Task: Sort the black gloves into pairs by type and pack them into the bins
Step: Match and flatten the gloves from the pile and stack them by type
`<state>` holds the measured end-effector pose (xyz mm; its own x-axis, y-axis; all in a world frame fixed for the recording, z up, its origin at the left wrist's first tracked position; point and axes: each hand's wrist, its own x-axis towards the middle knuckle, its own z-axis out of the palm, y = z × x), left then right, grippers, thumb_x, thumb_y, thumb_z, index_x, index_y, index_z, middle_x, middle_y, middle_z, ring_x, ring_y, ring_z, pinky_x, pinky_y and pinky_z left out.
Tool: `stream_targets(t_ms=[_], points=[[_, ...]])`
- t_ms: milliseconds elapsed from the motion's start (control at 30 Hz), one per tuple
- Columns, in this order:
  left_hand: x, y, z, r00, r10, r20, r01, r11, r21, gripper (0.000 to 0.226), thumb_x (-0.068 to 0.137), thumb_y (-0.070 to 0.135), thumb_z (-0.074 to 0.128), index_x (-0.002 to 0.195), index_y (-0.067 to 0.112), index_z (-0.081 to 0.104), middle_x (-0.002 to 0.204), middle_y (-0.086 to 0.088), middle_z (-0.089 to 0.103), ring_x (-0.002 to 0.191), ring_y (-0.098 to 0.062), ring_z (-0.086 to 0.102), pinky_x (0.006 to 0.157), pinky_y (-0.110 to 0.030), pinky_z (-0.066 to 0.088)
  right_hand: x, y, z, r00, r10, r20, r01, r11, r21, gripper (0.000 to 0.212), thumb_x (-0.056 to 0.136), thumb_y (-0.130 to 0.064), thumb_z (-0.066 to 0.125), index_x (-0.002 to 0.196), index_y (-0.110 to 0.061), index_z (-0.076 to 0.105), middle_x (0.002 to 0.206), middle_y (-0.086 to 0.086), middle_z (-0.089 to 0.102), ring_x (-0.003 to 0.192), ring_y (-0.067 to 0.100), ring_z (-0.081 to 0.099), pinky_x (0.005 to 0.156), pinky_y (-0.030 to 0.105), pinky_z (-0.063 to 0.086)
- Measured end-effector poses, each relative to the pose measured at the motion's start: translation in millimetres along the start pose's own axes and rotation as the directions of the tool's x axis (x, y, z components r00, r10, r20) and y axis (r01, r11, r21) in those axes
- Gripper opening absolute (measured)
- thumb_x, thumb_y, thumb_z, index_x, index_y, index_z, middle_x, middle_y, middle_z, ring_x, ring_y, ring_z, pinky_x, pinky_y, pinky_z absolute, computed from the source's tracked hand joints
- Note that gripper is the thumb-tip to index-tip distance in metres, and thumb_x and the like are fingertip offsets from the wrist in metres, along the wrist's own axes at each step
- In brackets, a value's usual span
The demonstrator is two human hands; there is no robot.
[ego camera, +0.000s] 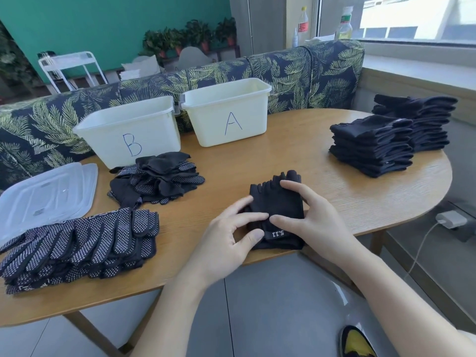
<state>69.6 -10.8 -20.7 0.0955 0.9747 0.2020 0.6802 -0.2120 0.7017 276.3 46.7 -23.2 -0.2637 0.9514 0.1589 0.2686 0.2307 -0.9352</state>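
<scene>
A plain black fingerless glove (pixel 277 202) with a "5.11" tag lies on the wooden table (pixel 322 181) near its front edge. My left hand (pixel 231 235) holds its wrist end, thumb beside the tag and fingers on top. My right hand (pixel 306 217) rests on the glove's right side, fingers curled over its edge. Two white bins stand at the back: bin B (pixel 128 130) on the left and bin A (pixel 229 112) to its right. A stack of dotted gloves (pixel 77 243) lies front left, and a loose heap of dotted gloves (pixel 157 179) sits before bin B.
Stacks of plain black gloves (pixel 386 143) stand at the table's right end. Clear plastic lids (pixel 43 197) lie at the left edge. A leaf-patterned sofa (pixel 296 70) backs the table. A charger and cable (pixel 448 220) sit on the floor at right.
</scene>
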Motion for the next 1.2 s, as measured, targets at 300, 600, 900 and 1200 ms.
stream_targets(t_ms=[300, 600, 900, 1200], points=[[22.7, 13.2, 10.0, 0.99, -0.135, -0.025, 0.103, 0.848, -0.519, 0.035, 0.085, 0.037, 0.071, 0.12, 0.044, 0.072, 0.125, 0.017, 0.062, 0.142, 0.004, 0.037, 0.122, -0.039, 0.031, 15.5, -5.6, -18.3, 0.986, -0.16, 0.036, 0.147, 0.958, 0.245, 0.072, 0.085, -0.005, 0.08, 0.138, -0.048, 0.053, 0.125, -0.01, 0.07, 0.104, 0.017, 0.073, 0.09, 0.044, 0.06], [73.8, 47.8, 19.4, 0.988, -0.135, 0.071, 0.13, 0.501, -0.856, 0.041, 0.086, 0.011, 0.067, 0.126, 0.014, 0.07, 0.128, -0.011, 0.07, 0.119, -0.03, 0.067, 0.098, -0.043, 0.057, 28.0, -12.9, -53.3, 0.978, -0.189, 0.084, 0.143, 0.912, 0.385, 0.07, 0.083, 0.003, 0.077, 0.139, -0.032, 0.056, 0.125, -0.008, 0.07, 0.107, 0.022, 0.072, 0.086, 0.038, 0.061], [135.5, 92.9, 35.6, 0.995, -0.004, 0.097, 0.071, 0.714, -0.696, 0.039, 0.089, 0.0, 0.071, 0.123, 0.02, 0.072, 0.114, -0.006, 0.077, 0.1, -0.027, 0.074, 0.075, -0.035, 0.061, 41.7, -12.0, -125.5, 0.985, -0.171, 0.03, 0.147, 0.916, 0.373, 0.067, 0.082, -0.001, 0.079, 0.138, -0.031, 0.058, 0.128, -0.005, 0.069, 0.111, 0.02, 0.071, 0.088, 0.034, 0.059], [217.3, 139.5, 76.8, 0.998, 0.049, -0.046, -0.067, 0.71, -0.701, 0.044, 0.088, -0.001, 0.073, 0.124, 0.025, 0.071, 0.113, -0.006, 0.077, 0.103, -0.025, 0.073, 0.091, -0.046, 0.059, 51.3, -9.6, -181.3, 0.881, -0.156, -0.447, 0.317, 0.895, 0.313, 0.046, 0.088, -0.008, 0.075, 0.13, -0.022, 0.064, 0.113, -0.024, 0.072, 0.1, -0.004, 0.069, 0.079, 0.009, 0.051]])
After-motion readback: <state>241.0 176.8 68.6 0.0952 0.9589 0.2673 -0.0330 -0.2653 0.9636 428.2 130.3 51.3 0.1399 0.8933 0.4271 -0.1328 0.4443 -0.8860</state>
